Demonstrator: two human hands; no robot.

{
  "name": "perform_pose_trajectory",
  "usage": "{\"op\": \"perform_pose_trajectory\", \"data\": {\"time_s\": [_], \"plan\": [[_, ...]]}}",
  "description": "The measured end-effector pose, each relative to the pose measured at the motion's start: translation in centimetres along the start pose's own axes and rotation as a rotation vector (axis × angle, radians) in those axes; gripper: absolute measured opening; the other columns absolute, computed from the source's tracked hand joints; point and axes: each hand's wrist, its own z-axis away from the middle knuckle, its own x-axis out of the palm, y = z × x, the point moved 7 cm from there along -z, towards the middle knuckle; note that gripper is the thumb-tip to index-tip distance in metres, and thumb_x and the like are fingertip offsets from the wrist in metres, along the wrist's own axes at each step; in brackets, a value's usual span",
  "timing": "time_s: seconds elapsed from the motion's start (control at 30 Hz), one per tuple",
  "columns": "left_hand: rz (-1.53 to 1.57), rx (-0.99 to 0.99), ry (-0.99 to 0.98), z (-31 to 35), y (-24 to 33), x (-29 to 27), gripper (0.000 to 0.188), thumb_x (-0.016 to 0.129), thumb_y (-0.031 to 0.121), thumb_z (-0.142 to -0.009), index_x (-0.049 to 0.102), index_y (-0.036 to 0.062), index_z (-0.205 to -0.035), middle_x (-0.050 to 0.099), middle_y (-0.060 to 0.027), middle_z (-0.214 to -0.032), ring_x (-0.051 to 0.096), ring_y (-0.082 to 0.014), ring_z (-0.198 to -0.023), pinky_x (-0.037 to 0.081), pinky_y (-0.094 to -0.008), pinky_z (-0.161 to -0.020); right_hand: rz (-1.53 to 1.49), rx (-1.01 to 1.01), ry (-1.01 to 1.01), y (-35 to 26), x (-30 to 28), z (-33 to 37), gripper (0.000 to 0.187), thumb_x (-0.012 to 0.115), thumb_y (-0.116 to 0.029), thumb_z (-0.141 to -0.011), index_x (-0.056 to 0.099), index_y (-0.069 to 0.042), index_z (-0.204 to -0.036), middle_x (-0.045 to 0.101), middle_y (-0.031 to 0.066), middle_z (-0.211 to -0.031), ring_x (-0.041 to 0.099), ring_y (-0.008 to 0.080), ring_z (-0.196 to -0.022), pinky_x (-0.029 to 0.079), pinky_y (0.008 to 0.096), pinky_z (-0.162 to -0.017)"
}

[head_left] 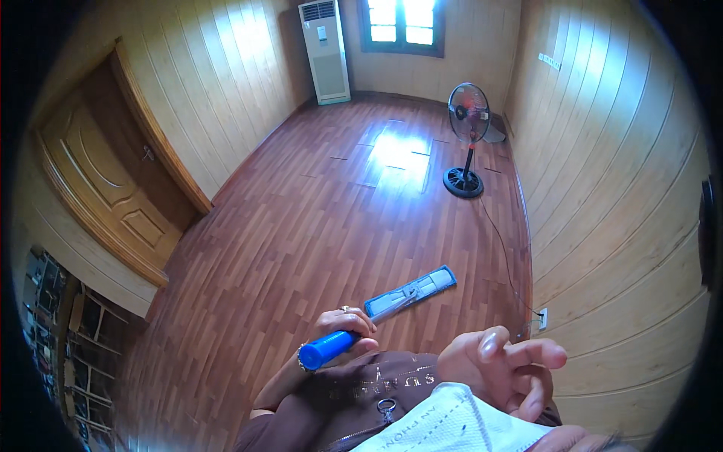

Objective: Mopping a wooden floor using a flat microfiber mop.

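My left hand (pixel 345 322) is wrapped round the handle of a flat mop, just beyond its blue end grip (pixel 327 351). The mop head (pixel 411 291), a grey plate with a blue pad edge, lies on the wooden floor ahead of me. Raised at the lower right is my right hand (pixel 501 369), its fingers loosely bent and apart, with nothing seen in them. Close beside that hand, a white printed cloth or mask (pixel 459 422) covers part of my brown top (pixel 324 407). A ring-shaped zip pull hangs on the top.
A standing fan (pixel 468 113) is by the right wall, its cord running to a wall socket (pixel 542 319). A tall white air conditioner (pixel 327 56) stands in the far left corner. A wooden door (pixel 113 173) and a shelf rack (pixel 75 339) with items line the left.
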Motion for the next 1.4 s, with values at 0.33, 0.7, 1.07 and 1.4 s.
{"op": "perform_pose_trajectory", "data": {"time_s": [0.33,0.7,1.07,1.4], "plan": [[0.053,-0.133,0.138,2.0,-0.4,-2.8,0.024,0.079,0.02,-0.076,0.061,0.0058,-0.074,0.066,-0.008,-0.077,0.066,-0.0189,-0.078,0.047,-0.029,-0.067,-0.053,0.229,-0.413,7.2,-1.0,3.0,0.04,0.059,-0.035,-0.085,0.057,-0.012,-0.117,0.052,0.004,-0.128,0.04,0.0301,-0.127,0.038,0.0526,-0.087],[0.085,-0.073,0.396,4.0,7.7,-5.7,0.052,0.084,0.027,-0.068,0.057,0.001,-0.104,0.066,-0.0124,-0.074,0.068,-0.0281,-0.076,0.052,-0.0326,-0.069,0.377,1.18,-1.193,14.7,-13.9,30.1,0.045,0.071,-0.017,-0.066,0.052,-0.013,-0.107,0.059,0.0093,-0.093,0.056,0.0318,-0.094,0.042,0.0447,-0.078],[-0.34,0.045,0.359,7.9,15.9,-3.8,0.055,0.068,0.051,-0.081,0.053,0.0014,-0.1,0.065,-0.0084,-0.069,0.067,-0.0232,-0.063,0.048,-0.0255,-0.05,-0.221,1.266,-1.326,12.5,-6.3,32.9,0.016,0.067,-0.01,-0.065,0.051,-0.011,-0.069,0.054,0.0113,-0.061,0.057,0.0357,-0.064,0.043,0.046,-0.056],[-0.641,-0.153,0.432,5.7,21.0,2.6,0.028,0.078,0.034,-0.073,0.062,0.012,-0.078,0.065,-0.0029,-0.068,0.068,-0.018,-0.064,0.038,-0.0245,-0.053,-0.664,1.074,-1.66,8.7,1.4,36.9,0.019,0.069,-0.029,-0.064,0.061,-0.013,-0.068,0.061,0.0113,-0.065,0.06,0.0358,-0.067,0.046,0.0469,-0.059]]}}
